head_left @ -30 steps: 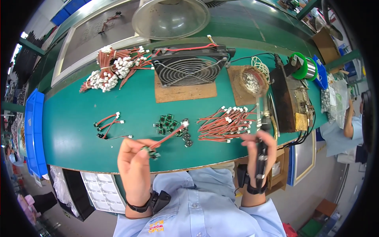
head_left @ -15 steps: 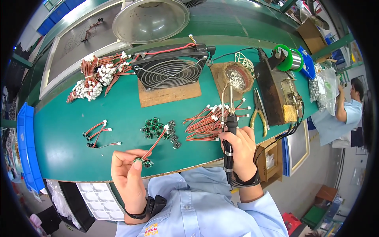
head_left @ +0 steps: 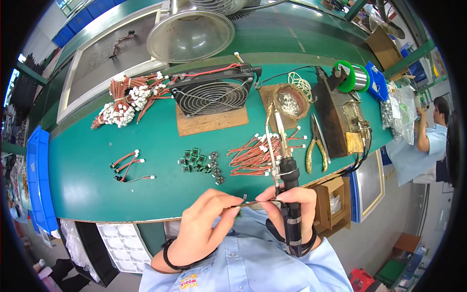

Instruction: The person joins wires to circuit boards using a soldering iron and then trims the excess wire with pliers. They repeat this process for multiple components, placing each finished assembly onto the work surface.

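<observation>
My left hand (head_left: pixel 206 226) is closed in a pinch on one end of a short thin cable (head_left: pixel 254 202), held close to my body near the bench edge. A bit of green circuit board shows just below those fingers; most of it is hidden. My right hand (head_left: pixel 296 204) is wrapped round a soldering iron (head_left: pixel 291 187) with a thin feed tube along it, tip pointing away from me. The thumb and forefinger of that same hand meet the cable's other end. Beyond the hands lie a pile of red-and-black cables (head_left: pixel 253 155) with white plugs and a cluster of small green circuit boards (head_left: pixel 194 159).
A caged fan (head_left: pixel 211 97) stands at the back, beside a solder pot (head_left: pixel 292 102). Pliers (head_left: pixel 317 146), a dark metal soldering station (head_left: pixel 340 117) and a green solder reel (head_left: pixel 352 77) are to the right. Several wired pieces (head_left: pixel 129 163) and a blue bin (head_left: pixel 40 180) are left.
My left hand has moved right to meet my right hand, bringing the cable along. The soldering iron has come lower, nearer my body, and the right fingers now touch the cable.
</observation>
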`<action>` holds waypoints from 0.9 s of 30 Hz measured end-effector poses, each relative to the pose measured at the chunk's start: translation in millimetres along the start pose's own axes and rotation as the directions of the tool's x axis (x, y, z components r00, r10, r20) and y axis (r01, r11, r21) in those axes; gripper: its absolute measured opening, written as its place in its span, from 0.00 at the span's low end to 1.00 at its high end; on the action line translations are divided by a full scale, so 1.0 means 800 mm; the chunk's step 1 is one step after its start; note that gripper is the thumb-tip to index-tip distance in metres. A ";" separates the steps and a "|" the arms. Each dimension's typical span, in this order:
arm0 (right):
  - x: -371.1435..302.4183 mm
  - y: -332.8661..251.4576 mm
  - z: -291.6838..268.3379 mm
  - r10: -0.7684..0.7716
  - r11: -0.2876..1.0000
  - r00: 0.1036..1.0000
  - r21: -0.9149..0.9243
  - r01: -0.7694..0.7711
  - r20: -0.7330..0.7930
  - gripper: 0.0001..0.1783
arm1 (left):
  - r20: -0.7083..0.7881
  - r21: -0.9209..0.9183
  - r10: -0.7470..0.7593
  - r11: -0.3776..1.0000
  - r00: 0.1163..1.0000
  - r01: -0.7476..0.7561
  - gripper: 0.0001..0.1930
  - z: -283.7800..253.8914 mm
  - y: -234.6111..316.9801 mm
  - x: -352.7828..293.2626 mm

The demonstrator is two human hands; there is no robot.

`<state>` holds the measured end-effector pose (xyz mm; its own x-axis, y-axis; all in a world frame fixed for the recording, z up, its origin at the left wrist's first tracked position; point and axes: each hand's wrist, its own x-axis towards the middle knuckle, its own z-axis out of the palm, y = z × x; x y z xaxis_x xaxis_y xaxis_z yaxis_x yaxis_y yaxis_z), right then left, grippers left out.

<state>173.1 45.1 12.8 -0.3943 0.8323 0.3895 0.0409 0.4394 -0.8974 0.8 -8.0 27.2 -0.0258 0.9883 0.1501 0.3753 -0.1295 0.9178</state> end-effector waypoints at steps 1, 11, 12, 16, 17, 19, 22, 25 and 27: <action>0.001 0.000 0.001 -0.004 1.000 1.000 0.008 0.004 0.001 0.24 | -0.003 0.008 -0.001 1.000 1.000 0.001 0.05 -0.002 0.000 0.000; 0.011 0.013 -0.006 -0.438 0.815 0.843 -0.259 0.519 0.312 0.25 | 0.361 -0.339 -0.262 0.858 0.895 0.387 0.05 -0.017 -0.026 0.004; 0.011 0.012 -0.007 -0.447 0.812 0.840 -0.254 0.525 0.308 0.25 | 0.337 -0.283 -0.208 0.908 0.918 0.309 0.05 -0.015 -0.026 0.005; 0.009 0.008 -0.008 -0.322 0.878 0.906 -0.271 0.395 0.275 0.24 | 0.154 0.324 0.206 0.914 0.966 -0.246 0.05 -0.013 0.000 0.007; 0.008 0.006 -0.008 -0.319 0.878 0.909 -0.278 0.390 0.268 0.24 | 0.163 0.320 0.209 0.913 0.964 -0.252 0.05 -0.012 0.004 0.007; 0.007 0.001 -0.009 -0.313 0.870 0.902 -0.291 0.398 0.298 0.23 | 0.168 0.489 0.329 0.790 0.929 -0.368 0.08 -0.010 0.010 0.004; 0.007 -0.007 -0.013 -0.300 0.865 0.900 -0.307 0.396 0.316 0.23 | 0.187 0.573 0.398 0.698 0.898 -0.429 0.10 -0.010 0.014 0.003; 0.007 -0.010 -0.014 -0.288 0.864 0.899 -0.316 0.393 0.331 0.23 | 0.195 0.595 0.417 0.669 0.888 -0.445 0.11 -0.011 0.014 0.001; 0.004 -0.006 -0.012 -0.282 0.871 0.907 -0.314 0.379 0.312 0.23 | 0.164 0.562 0.396 0.715 0.904 -0.415 0.11 -0.006 0.009 0.000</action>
<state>180.5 48.7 20.3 -0.6557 0.5257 0.5419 0.1747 0.8039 -0.5685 -0.6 -9.5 35.7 0.2773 0.8548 0.4386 0.8000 -0.4582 0.3873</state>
